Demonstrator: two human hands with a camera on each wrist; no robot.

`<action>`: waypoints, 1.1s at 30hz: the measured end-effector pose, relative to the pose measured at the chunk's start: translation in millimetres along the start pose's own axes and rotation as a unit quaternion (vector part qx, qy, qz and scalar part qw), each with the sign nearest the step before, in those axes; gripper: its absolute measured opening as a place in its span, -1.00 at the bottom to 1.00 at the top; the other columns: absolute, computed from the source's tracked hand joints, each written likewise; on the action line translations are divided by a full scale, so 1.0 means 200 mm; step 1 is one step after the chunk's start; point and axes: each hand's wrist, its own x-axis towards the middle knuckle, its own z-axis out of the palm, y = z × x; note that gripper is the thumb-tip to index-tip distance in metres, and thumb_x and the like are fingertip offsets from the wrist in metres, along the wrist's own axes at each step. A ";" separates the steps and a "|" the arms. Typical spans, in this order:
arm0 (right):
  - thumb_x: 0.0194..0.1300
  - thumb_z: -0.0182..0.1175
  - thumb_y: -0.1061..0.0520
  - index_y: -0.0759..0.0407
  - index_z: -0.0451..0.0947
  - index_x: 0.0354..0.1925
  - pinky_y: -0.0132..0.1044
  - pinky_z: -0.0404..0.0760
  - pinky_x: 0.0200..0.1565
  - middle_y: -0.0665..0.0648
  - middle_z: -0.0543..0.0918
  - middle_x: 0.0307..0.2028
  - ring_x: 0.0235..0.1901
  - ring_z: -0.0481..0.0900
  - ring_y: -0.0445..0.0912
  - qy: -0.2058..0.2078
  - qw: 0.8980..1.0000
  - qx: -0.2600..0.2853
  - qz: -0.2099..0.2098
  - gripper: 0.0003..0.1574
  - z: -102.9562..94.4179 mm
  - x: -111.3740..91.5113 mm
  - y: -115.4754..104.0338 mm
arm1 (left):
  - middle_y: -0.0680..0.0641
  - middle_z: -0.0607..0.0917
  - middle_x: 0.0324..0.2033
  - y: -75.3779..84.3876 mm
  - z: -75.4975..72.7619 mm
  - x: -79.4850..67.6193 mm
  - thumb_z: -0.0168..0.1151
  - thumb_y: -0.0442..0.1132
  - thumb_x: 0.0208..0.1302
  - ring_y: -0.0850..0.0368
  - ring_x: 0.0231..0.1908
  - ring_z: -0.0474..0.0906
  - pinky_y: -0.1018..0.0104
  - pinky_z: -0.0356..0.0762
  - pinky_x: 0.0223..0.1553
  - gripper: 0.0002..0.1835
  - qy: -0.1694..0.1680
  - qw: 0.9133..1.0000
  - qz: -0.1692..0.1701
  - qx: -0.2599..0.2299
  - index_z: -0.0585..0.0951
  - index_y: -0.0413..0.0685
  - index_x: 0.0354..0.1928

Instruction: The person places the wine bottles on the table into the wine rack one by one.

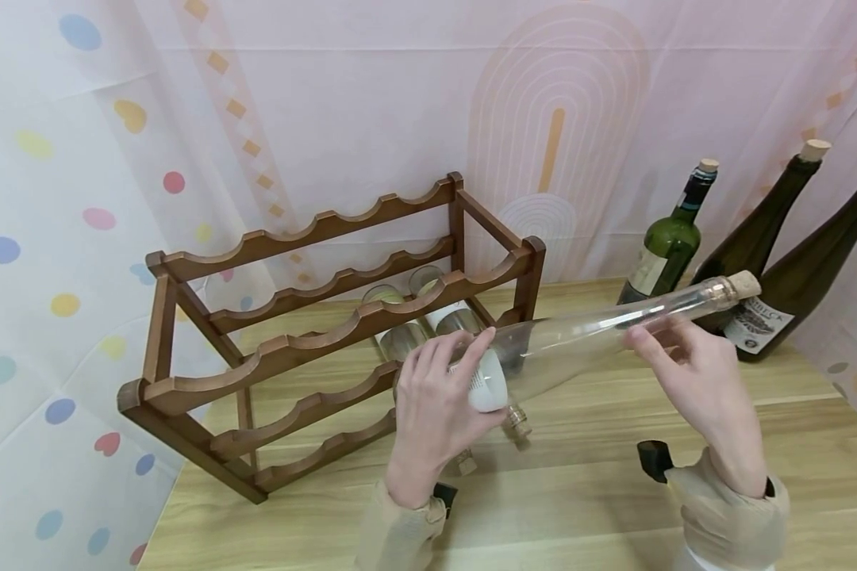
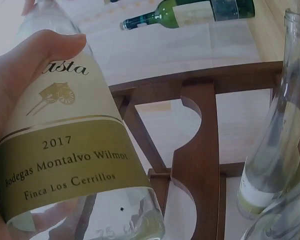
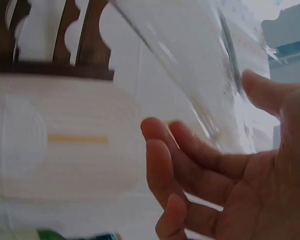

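1. Clear glass bottle point(image 1: 586, 329) held level at frame centre, above the surface point(image 1: 578, 492), base toward the wooden rack point(image 1: 314, 333).
2. Left hand point(image 1: 439, 404) fingers wrapped round the labelled base end.
3. Right hand point(image 1: 693, 381) fingers curled under the neck, below the cork point(image 1: 745, 284).
4. Bottles inside the rack partly hidden by rails; right-wrist view blurred.

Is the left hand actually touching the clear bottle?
Touching: the left wrist view shows the left hand wrapped against the clear bottle at its label.
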 end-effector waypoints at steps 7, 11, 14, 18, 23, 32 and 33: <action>0.16 0.26 -0.25 0.30 0.61 -0.49 -0.52 0.38 -0.32 0.21 0.65 -0.53 -0.45 0.47 -0.31 0.176 0.957 -0.082 -0.214 -0.40 0.00 -0.01 0.03 | -0.04 0.67 -0.15 -0.01 -0.01 0.00 0.57 0.15 -0.55 0.01 -0.17 0.62 0.15 0.61 -0.16 -0.09 -0.005 1.000 0.006 0.028 0.56 0.19 0.09; 0.24 0.03 -0.42 0.36 0.58 -0.27 -0.03 0.37 -0.14 0.34 0.58 -0.30 -0.23 0.41 0.23 0.200 0.922 -0.131 -0.305 -0.18 0.02 0.03 0.05 | -0.04 0.68 -0.15 -0.01 0.00 0.00 0.58 0.18 -0.57 0.02 -0.17 0.61 0.16 0.60 -0.16 -0.08 -0.004 0.998 0.017 0.055 0.57 0.21 0.09; 0.18 0.16 -0.27 0.27 0.55 -0.09 0.22 0.29 -0.02 0.36 0.53 -0.16 -0.09 0.35 0.33 0.168 0.914 -0.172 -0.325 -0.35 0.03 0.04 0.06 | -0.04 0.69 -0.16 -0.01 0.01 0.00 0.58 0.22 -0.60 0.03 -0.18 0.60 0.17 0.59 -0.15 -0.06 -0.002 0.997 0.031 0.074 0.58 0.23 0.09; -0.22 0.39 -0.03 0.19 0.53 0.00 0.23 0.23 0.24 0.28 0.57 -0.13 -0.02 0.38 0.28 0.113 0.915 -0.221 -0.318 -0.27 0.05 0.05 0.08 | -0.04 0.69 -0.16 -0.01 0.02 0.00 0.57 0.26 -0.60 0.03 -0.17 0.60 0.18 0.59 -0.13 -0.06 -0.003 0.995 0.045 0.089 0.58 0.26 0.08; -0.32 0.51 0.02 0.20 0.52 0.02 0.08 0.40 0.14 0.21 0.67 -0.22 -0.13 0.55 0.15 0.060 0.914 -0.259 -0.307 -0.16 0.08 0.07 0.10 | -0.02 0.69 -0.15 0.00 0.03 0.00 0.54 0.23 -0.47 0.05 -0.16 0.61 0.20 0.59 -0.12 -0.16 -0.009 0.994 0.061 0.094 0.58 0.29 0.07; -0.35 0.53 0.08 0.05 0.57 -0.27 -0.10 0.47 -0.59 0.04 0.64 -0.55 -0.64 0.52 0.05 0.013 0.915 -0.277 -0.293 -0.46 0.17 0.08 0.14 | 0.01 0.68 -0.15 -0.01 0.02 -0.01 0.55 0.26 -0.51 0.09 -0.15 0.61 0.22 0.60 -0.09 -0.13 -0.036 0.990 0.076 0.114 0.56 0.29 0.07; -0.35 0.51 0.12 0.05 0.57 -0.34 -0.14 0.40 -0.67 0.01 0.62 -0.58 -0.70 0.47 0.01 0.011 0.915 -0.275 -0.297 -0.52 0.18 0.08 0.15 | 0.01 0.68 -0.15 -0.01 0.02 -0.01 0.56 0.24 -0.53 0.09 -0.15 0.62 0.21 0.60 -0.08 -0.12 -0.042 0.990 0.077 0.115 0.56 0.29 0.07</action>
